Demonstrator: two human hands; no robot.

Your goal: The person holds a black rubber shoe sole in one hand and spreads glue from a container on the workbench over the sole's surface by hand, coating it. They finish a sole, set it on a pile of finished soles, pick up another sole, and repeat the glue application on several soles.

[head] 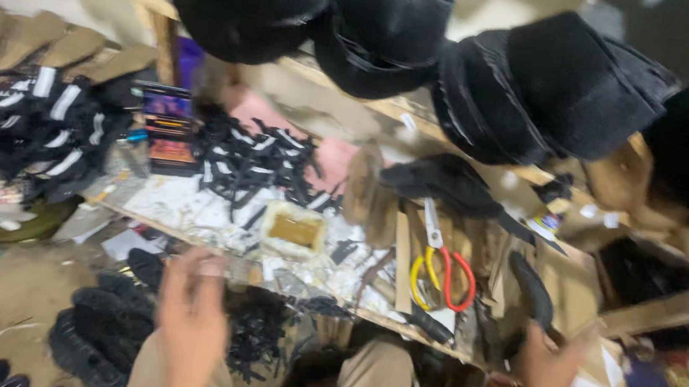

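Observation:
The whole view is motion-blurred. My left hand (191, 315) is raised at the near edge of a cluttered wooden bench (189, 233), fingers stretched upward and nothing visible in them. At the lower right, my right hand (550, 375) closes around the lower end of a black curved piece (532, 289) that sticks up over the bench. Between the hands lie scissors with red and yellow handles (443, 275). A small white tray of brown glue (294, 231) sits just beyond my left hand.
Black shoe uppers (540, 86) hang in a row along the top. A heap of black straps (253, 164) covers the bench middle, more straps (48, 127) lie left. A dark box (167, 126) stands behind. Black soles (100, 321) sit on the floor.

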